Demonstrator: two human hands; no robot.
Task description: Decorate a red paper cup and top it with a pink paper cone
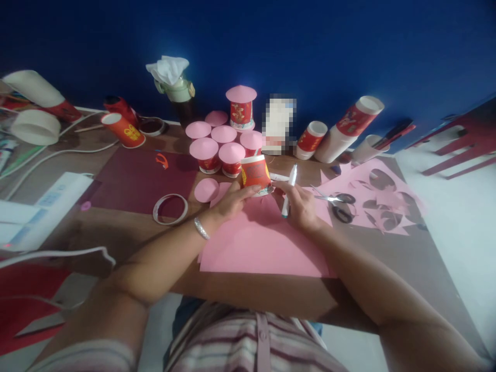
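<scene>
A red paper cup with yellow print is tilted in my left hand, whose fingers wrap its lower left side. My right hand holds a white marker upright between thumb and fingers, while a fingertip is close to the cup's lower right edge. Below both hands lie pink paper sheets. Just behind the cup stand several red cups topped with pink paper cones, and a taller one rises at the back. A loose pink cone rests left of my left hand.
Black-handled scissors and cut pink scraps lie to the right. A tape roll sits on the left. Stacked paper cups, a bottle and a blurred upright object line the back.
</scene>
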